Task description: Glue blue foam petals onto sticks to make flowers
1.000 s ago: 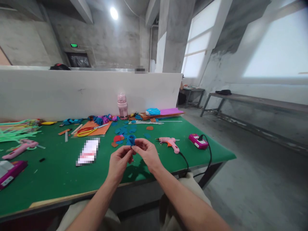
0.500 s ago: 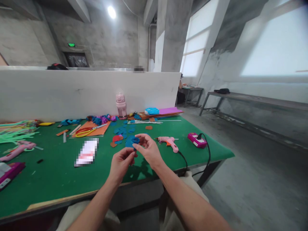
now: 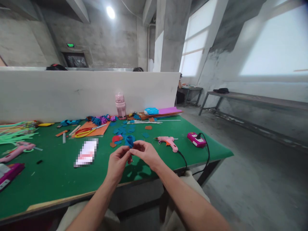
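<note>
A blue flower-like piece with curled petals stands upright between my hands, above the green table. My left hand pinches its base from the left. From the right, the fingertips of my right hand close on the same base. Loose blue pieces lie just beyond, with red and brown ones beside them. To the right of my hands rests a pink glue gun, its cord running off the table's front edge.
A magenta box with a black plug is at the right. Scissors lie on an orange sheet at the left. Behind stand a pink bottle and a white partition. Another pink glue gun is at the far left.
My right hand has moved down and slightly left, to the base of the blue piece. The piece now shows its petals upright, and a blue patch shows on the table behind my right hand.
</note>
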Demonstrator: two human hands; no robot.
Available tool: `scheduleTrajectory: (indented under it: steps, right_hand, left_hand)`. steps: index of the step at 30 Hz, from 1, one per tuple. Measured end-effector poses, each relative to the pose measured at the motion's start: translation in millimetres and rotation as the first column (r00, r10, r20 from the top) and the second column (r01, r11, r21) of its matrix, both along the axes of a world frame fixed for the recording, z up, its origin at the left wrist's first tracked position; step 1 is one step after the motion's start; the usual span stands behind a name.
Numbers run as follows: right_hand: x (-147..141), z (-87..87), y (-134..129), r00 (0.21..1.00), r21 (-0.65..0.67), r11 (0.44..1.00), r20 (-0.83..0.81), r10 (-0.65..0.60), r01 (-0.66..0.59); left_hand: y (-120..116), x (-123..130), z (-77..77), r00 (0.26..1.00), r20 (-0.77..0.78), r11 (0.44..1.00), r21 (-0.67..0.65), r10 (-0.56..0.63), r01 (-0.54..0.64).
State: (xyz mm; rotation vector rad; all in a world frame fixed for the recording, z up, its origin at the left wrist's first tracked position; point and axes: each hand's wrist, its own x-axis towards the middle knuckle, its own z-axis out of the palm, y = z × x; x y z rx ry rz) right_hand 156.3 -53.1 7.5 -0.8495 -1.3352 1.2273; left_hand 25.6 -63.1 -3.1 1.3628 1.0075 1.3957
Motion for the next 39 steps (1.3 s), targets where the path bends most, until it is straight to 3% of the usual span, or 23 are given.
scheduleTrajectory:
  steps: [9,17,24,39]
  right_hand:
    - [-0.8,-4.9,3.8,0.980,0.188,0.971,0.110,-0.168,0.146]
    - [-5.7,-9.9,6.0,0.997,0.067,0.995,-0.009,-0.080,0.081]
    - [-2.3,-3.5,4.4,0.996,0.075,0.993,-0.016,-0.087,0.087]
    - [-4.3,-7.5,3.0,0.997,0.083,0.995,0.052,-0.061,0.057]
  left_hand:
    - [-0.7,-0.1,2.5,1.000,0.008,1.000,-0.016,-0.014,0.014]
    - [-2.6,1.1,5.3,1.000,0.000,0.999,-0.035,-0.025,0.025]
    - [3.7,-9.5,6.4,1.000,0.018,0.999,-0.030,0.020,-0.019]
    - [5.5,-8.3,7.5,0.965,0.263,0.986,-0.152,-0.020,0.062]
